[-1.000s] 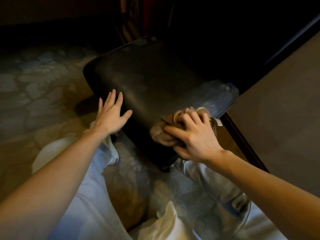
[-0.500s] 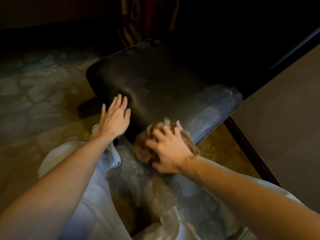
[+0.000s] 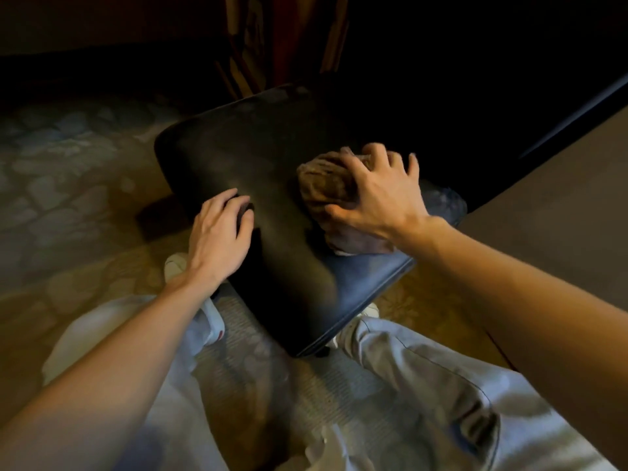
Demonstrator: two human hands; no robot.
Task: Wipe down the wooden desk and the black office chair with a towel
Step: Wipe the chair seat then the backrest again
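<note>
Carpet (image 3: pixel 68 198) | right hand (image 3: pixel 377 195) grips towel (image 3: pixel 326 185) on chair (image 3: pixel 265 158) | left hand (image 3: pixel 217 239) touches chair

The chair seat (image 3: pixel 272 185) at frame centre looks like smooth black leather with a dull sheen. The brown towel (image 3: pixel 328 185) on it is coarse, ribbed cloth.

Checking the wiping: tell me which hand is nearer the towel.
Right. The right hand grips the towel; the left hand rests on the chair to its left, apart.
</note>
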